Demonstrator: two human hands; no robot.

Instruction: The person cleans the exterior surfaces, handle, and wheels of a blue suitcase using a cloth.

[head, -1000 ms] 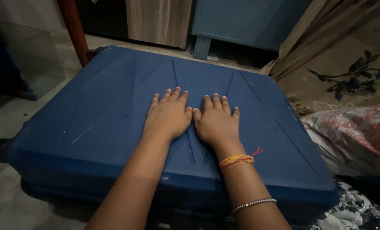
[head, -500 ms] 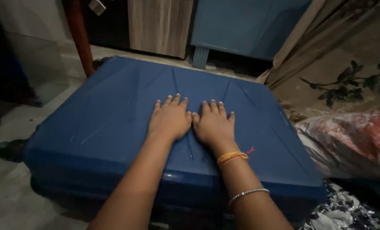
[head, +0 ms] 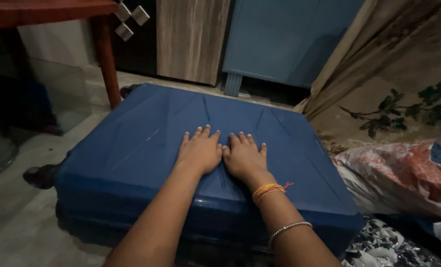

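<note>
A large blue hard-shell suitcase [head: 131,143] lies flat on the floor in front of me, its ribbed lid facing up. My left hand [head: 200,151] rests palm down on the middle of the lid, fingers slightly spread. Right beside it, thumbs touching, my right hand [head: 244,157] also lies flat on the lid. The right wrist carries an orange-yellow thread band and a thin silver bracelet. Neither hand holds anything.
A red wooden table leg [head: 106,59] stands at the suitcase's far left corner. Behind are a wood-grain cabinet door [head: 191,37] and a blue cabinet [head: 285,39]. Beige floral fabric [head: 393,84] and a red-patterned bundle [head: 398,168] lie to the right. A suitcase wheel [head: 38,176] sticks out left.
The view has pulled back and tilted up, so the suitcase and hands sit lower and smaller in frame. Both hands stay flat on the lid in the same place.
</note>
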